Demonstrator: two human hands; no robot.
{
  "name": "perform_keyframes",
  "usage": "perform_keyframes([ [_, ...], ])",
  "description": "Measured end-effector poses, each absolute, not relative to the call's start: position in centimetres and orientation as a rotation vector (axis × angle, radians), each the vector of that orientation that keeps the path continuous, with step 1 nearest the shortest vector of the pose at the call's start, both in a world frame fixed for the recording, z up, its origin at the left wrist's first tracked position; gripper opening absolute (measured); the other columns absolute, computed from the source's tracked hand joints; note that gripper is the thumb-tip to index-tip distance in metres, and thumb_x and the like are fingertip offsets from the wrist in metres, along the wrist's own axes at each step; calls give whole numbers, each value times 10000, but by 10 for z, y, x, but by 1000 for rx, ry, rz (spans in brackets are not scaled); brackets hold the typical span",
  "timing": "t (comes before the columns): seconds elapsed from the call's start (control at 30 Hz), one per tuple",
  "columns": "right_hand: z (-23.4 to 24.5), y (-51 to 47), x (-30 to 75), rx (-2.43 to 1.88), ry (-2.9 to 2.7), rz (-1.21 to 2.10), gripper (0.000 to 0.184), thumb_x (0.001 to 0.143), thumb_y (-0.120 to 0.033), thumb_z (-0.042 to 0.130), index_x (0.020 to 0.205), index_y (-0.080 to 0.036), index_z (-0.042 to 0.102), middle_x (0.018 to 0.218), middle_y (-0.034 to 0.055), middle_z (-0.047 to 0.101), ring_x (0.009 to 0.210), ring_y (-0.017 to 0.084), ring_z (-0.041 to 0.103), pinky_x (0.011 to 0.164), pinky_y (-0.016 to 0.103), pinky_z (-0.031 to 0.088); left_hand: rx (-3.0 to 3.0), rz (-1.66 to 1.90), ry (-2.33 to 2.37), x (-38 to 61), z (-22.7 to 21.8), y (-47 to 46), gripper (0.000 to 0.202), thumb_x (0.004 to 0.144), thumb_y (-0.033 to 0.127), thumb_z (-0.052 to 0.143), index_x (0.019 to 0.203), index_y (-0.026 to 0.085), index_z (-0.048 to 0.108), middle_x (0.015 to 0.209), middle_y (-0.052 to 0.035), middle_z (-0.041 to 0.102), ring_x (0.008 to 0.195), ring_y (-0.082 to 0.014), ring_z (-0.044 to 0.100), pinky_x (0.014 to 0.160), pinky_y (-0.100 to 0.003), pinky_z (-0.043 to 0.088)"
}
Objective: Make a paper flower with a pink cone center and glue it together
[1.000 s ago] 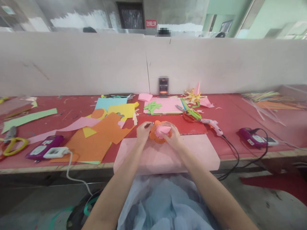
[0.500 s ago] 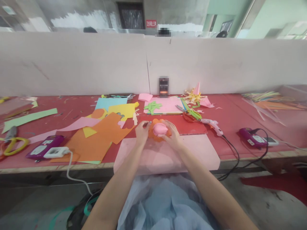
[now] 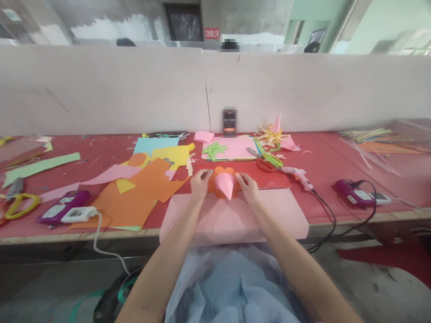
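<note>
A paper flower with orange petals (image 3: 225, 171) and a pink paper cone (image 3: 225, 183) at its centre is held up before me. The cone's tip points down toward me. My left hand (image 3: 200, 184) pinches the petals at the left edge. On the opposite edge, my right hand (image 3: 248, 186) pinches the orange paper between thumb and fingers. Below the flower lies a pink sheet (image 3: 235, 220), and behind it a red sheet (image 3: 269, 176).
Orange sheets (image 3: 134, 197) and yellow paper (image 3: 171, 155) lie to the left. At the right are scissors (image 3: 269, 161), a pink glue gun (image 3: 299, 176) with a black cord, and a purple power box (image 3: 353, 194). A white partition (image 3: 134, 89) rises behind.
The flower has tilted so its cone tip now shows, pointing toward me. My right hand has shifted outward from the cone to the right petal edge; my left hand stays nearly in place.
</note>
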State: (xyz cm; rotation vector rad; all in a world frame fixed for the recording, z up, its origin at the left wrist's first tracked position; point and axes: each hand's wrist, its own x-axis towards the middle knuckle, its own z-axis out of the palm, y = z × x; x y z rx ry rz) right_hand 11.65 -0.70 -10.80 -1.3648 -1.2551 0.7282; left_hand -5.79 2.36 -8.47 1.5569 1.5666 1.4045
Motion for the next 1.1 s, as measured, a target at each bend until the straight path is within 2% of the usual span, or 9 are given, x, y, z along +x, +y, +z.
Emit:
perform_keyframes([
  [0.07,-107,-7,117,-1359,-1291,750,375,729,-523,497,779,-175,630,722,28,644,691,175,565,629,270,417,1551,1402,1548,-57,-84,23,232,704,404,550,747,185,617,819,-37,669,793,-165,599,746,-272,453],
  [0.13,-105,-9,118,-1334,-1290,763,371,709,-520,521,727,-164,623,660,16,620,629,158,534,577,251,395,1541,1401,1530,-56,-83,22,226,705,395,552,752,184,617,821,-37,669,794,-164,600,746,-270,453],
  [0.43,-102,-9,120,-1326,-1243,795,322,672,-479,571,626,-163,616,569,-17,570,566,130,476,536,232,350,1531,1396,1472,-54,-80,19,239,694,410,566,743,180,611,803,-35,663,774,-159,596,731,-264,452],
  [0.8,-103,-9,119,-1337,-1203,828,316,673,-462,572,636,-151,614,561,-22,546,545,115,446,510,225,328,1393,1453,1468,-59,-84,23,261,683,430,570,740,176,594,784,-27,645,767,-150,586,726,-259,450],
  [1.1,-108,-6,120,-1279,-1108,897,323,652,-465,600,696,-148,639,616,-3,602,569,126,493,526,233,372,1181,1567,1433,-61,-85,26,205,748,389,479,699,190,477,659,3,572,622,-118,575,636,-254,469],
])
